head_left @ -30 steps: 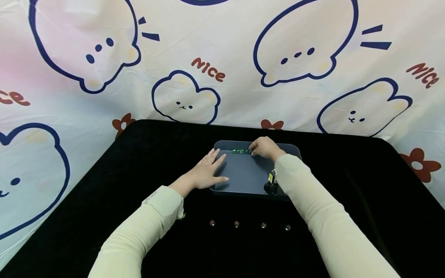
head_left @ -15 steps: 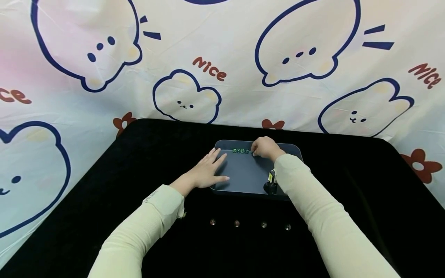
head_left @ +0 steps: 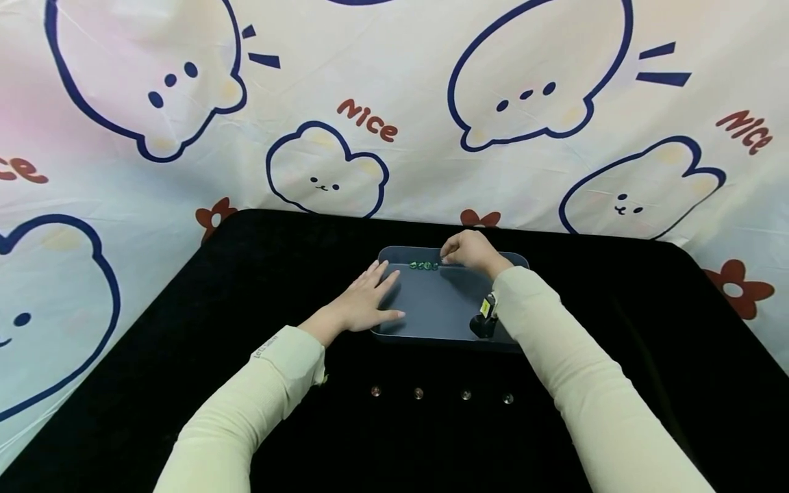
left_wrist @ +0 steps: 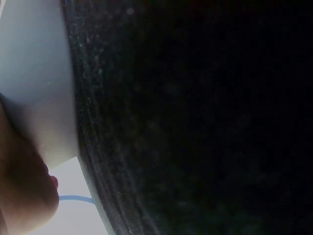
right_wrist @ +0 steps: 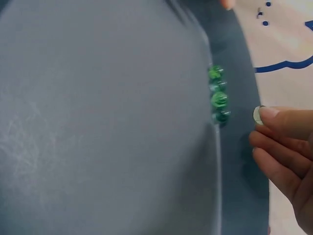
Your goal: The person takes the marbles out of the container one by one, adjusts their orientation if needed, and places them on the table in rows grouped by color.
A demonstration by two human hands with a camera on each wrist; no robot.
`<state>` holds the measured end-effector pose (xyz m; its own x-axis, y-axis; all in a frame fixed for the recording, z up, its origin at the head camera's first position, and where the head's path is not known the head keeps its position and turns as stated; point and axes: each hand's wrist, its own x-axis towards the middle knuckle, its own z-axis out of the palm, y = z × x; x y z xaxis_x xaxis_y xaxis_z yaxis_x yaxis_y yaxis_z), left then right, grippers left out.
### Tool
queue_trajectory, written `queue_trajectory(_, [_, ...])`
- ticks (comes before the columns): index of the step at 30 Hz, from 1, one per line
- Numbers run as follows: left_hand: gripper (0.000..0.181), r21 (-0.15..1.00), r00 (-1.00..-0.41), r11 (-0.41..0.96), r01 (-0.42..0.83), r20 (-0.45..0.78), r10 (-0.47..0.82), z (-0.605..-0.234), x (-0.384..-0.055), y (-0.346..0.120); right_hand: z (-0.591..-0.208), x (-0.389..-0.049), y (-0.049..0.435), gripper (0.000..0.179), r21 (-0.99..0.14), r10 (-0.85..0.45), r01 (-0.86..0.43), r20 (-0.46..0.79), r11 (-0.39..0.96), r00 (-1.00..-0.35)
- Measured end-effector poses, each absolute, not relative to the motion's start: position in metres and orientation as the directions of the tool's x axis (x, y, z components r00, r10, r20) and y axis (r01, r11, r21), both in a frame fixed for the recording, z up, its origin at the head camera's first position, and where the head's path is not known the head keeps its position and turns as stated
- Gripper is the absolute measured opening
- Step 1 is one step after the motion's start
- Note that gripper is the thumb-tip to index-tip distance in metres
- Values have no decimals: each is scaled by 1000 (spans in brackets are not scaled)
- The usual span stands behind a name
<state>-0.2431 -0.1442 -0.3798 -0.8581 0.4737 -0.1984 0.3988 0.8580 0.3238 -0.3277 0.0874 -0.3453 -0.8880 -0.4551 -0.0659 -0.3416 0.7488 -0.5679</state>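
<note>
Glossy round green beads [head_left: 428, 266] lined the smooth tray [head_left: 431, 305] lengthwise; left grip [head_left: 365, 301] splayed, right grip [head_left: 470, 253] curled, hold unclear.

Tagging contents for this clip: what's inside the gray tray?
Four green beads show inside the gray tray, lined up along its far wall. In the head view, the right hand and right sleeve cover part of its right side; anything behind them there is hidden.

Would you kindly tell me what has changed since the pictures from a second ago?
The right hand has lifted up and slightly right, away from the row of green marbles; whether it pinches anything is unclear. The left hand still lies spread at the left side of the tray, and the four marbles in front of it stay put.
</note>
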Motion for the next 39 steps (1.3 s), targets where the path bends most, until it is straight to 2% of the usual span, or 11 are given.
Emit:
queue_trajectory(20, [80,291,-868,870,398,-188,460,-385,-242,-146,-320,-290,91,19,-748,-468,-290,-31,597,-883])
queue_trajectory(33, [80,299,-868,874,384,-206,452,-380,-242,-143,-312,-253,82,18,-780,-577,-387,41,491,-815])
queue_trajectory(39, [80,305,-867,870,387,-202,456,-379,-242,-141,-311,-237,82,17,-800,-597,-380,35,464,-801])
